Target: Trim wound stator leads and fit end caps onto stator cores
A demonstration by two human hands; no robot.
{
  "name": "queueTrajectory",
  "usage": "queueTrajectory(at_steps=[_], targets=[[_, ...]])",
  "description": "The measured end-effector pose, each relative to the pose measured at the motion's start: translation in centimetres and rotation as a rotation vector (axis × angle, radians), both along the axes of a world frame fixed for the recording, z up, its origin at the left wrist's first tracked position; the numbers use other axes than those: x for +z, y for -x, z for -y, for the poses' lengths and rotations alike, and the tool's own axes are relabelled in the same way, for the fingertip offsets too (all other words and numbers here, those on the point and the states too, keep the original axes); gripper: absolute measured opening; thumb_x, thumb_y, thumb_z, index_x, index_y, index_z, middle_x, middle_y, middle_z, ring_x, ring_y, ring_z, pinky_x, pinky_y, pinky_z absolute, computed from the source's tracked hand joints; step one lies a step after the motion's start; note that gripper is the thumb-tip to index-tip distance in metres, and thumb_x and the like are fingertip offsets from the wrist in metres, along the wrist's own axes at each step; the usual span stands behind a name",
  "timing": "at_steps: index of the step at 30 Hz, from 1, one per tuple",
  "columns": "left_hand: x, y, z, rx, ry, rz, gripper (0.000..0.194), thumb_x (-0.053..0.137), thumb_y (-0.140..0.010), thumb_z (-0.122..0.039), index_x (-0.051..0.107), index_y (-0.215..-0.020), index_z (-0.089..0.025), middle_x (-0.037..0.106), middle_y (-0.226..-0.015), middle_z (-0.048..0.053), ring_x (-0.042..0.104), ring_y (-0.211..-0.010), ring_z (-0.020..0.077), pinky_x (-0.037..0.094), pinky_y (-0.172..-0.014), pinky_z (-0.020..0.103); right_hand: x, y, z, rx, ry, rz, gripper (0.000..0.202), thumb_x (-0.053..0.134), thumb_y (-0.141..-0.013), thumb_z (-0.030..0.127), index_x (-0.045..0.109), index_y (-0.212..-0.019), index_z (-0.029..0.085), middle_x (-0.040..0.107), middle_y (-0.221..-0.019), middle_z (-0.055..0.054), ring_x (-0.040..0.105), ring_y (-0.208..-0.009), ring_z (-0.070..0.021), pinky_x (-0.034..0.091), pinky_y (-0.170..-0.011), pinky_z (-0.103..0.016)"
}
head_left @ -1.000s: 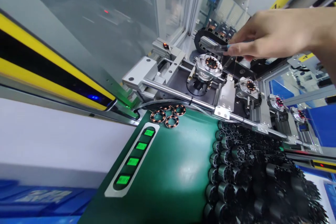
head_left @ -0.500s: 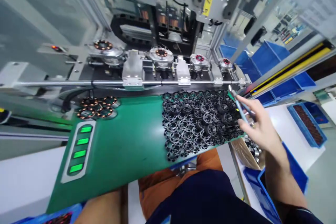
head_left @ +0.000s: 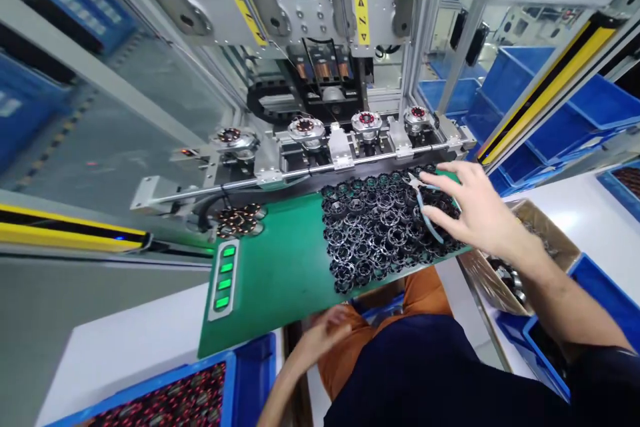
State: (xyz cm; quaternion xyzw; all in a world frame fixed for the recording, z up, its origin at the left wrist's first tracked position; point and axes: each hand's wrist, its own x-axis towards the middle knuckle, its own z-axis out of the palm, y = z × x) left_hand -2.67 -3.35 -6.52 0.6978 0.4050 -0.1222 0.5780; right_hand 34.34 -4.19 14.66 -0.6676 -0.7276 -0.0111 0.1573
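My right hand (head_left: 465,207) is over the right end of the green mat, its fingers spread. A pair of blue-handled cutting pliers (head_left: 419,200) lies by its thumb and fingertips, on top of the black parts. These black ring-shaped plastic parts (head_left: 370,227) cover the right half of the green mat (head_left: 280,267) in close rows, some stacked. Below the mat's front edge, my left hand (head_left: 327,330) is over my lap, slightly blurred, with loosely apart fingers and nothing visible in them. Several copper-wound stators (head_left: 240,220) sit at the mat's far left.
Behind the mat, a metal fixture rail (head_left: 300,173) carries several round holders with wound stators. A panel with green lit buttons (head_left: 225,280) lies at left. A blue bin (head_left: 230,380) of red-and-black parts stands front left. At right are a cardboard box (head_left: 555,233) and blue bins (head_left: 540,107).
My right hand has let go of the pliers, which now lie on the black parts. My left hand has come into view above my lap. The head view has shifted left.
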Motion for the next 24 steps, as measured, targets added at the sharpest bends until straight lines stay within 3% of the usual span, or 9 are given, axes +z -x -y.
queueTrajectory(at_steps=[2, 4, 7, 8, 10, 12, 15, 19, 24], targets=[[3.3, 2.9, 0.4, -0.040, 0.098, 0.007, 0.047, 0.099, -0.089, -0.042, 0.085, -0.132, -0.031, 0.086, -0.125, 0.004, 0.084, -0.120, 0.0303, 0.069, -0.114, 0.049, 3.3, 0.1, -2.3, 0.076, -0.002, 0.040, 0.067, 0.064, -0.116, 0.063, 0.073, -0.169, 0.025, 0.071, -0.160, -0.022, 0.067, -0.148, -0.0445, 0.056, -0.132, -0.067], [8.6, 5.6, -1.4, -0.047, 0.112, 0.046, 0.062, 0.101, -0.081, -0.046, 0.083, -0.140, -0.045, 0.087, -0.130, -0.002, 0.084, -0.122, 0.0306, 0.067, -0.117, 0.050, 6.3, 1.3, -6.5, 0.162, 0.079, 0.090, 0.064, 0.067, -0.114, 0.063, 0.071, -0.170, 0.030, 0.077, -0.150, -0.017, 0.073, -0.139, -0.0425, 0.060, -0.127, -0.064], [17.5, 6.9, -8.8, 0.082, -0.366, 0.091, 0.039, 0.088, -0.086, -0.066, 0.087, -0.121, -0.048, 0.088, -0.120, -0.005, 0.082, -0.115, 0.0308, 0.065, -0.110, 0.051, 8.3, 5.1, -15.1, 0.263, 0.245, 0.126, 0.050, 0.072, -0.113, 0.047, 0.079, -0.159, 0.028, 0.084, -0.138, -0.013, 0.078, -0.136, -0.0408, 0.062, -0.123, -0.059], [19.8, 6.6, -12.3, 0.146, -0.593, 0.082, 0.037, 0.079, -0.091, -0.070, 0.086, -0.117, -0.044, 0.087, -0.119, -0.005, 0.081, -0.111, 0.0280, 0.065, -0.108, 0.047, 8.1, 6.6, -18.0, 0.290, 0.299, 0.142, 0.048, 0.073, -0.113, 0.040, 0.079, -0.158, 0.025, 0.085, -0.138, -0.013, 0.077, -0.137, -0.0394, 0.060, -0.126, -0.056], [22.6, 5.1, -19.5, 0.260, -1.050, -0.100, 0.053, 0.060, -0.102, -0.068, 0.080, -0.136, -0.033, 0.086, -0.130, 0.000, 0.079, -0.118, 0.0249, 0.061, -0.117, 0.042, 7.0, 9.7, -23.2, 0.310, 0.389, 0.181, 0.051, 0.073, -0.113, 0.029, 0.075, -0.164, 0.022, 0.083, -0.148, -0.014, 0.075, -0.145, -0.0359, 0.058, -0.130, -0.050], [22.8, 3.8, -25.9, 0.285, -1.153, -0.248, 0.058, 0.061, -0.104, -0.057, 0.077, -0.145, -0.020, 0.079, -0.149, 0.013, 0.071, -0.138, 0.0317, 0.053, -0.129, 0.048, 5.2, 12.2, -27.1, 0.300, 0.448, 0.209, 0.052, 0.076, -0.112, 0.024, 0.073, -0.164, 0.018, 0.080, -0.154, -0.016, 0.076, -0.145, -0.0335, 0.060, -0.127, -0.048], [20.1, 3.6, -32.4, 0.250, -1.140, -0.404, 0.055, 0.068, -0.105, -0.055, 0.080, -0.142, -0.016, 0.075, -0.152, 0.022, 0.064, -0.147, 0.0398, 0.051, -0.130, 0.056, 2.8, 14.5, -30.6, 0.228, 0.559, 0.276, 0.043, 0.084, -0.112, 0.034, 0.077, -0.149, 0.015, 0.080, -0.148, -0.016, 0.080, -0.133, -0.0310, 0.068, -0.117, -0.052], [16.8, 5.2, -35.5, 0.207, -1.116, -0.479, 0.060, 0.062, -0.112, -0.067, 0.079, -0.141, -0.017, 0.074, -0.146, 0.023, 0.066, -0.140, 0.0393, 0.055, -0.122, 0.054, 1.3, 15.6, -33.1, 0.163, 0.708, 0.312, 0.043, 0.084, -0.113, 0.045, 0.076, -0.145, 0.017, 0.079, -0.145, -0.012, 0.081, -0.126, -0.0292, 0.073, -0.107, -0.051], [16.3, 5.6, -37.2, 0.156, -1.133, -0.473, 0.061, 0.069, -0.109, -0.072, 0.081, -0.132, -0.017, 0.072, -0.146, 0.022, 0.060, -0.146, 0.0423, 0.051, -0.124, 0.051, 0.8, 16.7, -34.6, 0.124, 0.784, 0.245, 0.044, 0.082, -0.115, 0.045, 0.075, -0.148, 0.018, 0.079, -0.144, -0.011, 0.081, -0.123, -0.0266, 0.073, -0.104, -0.047]])
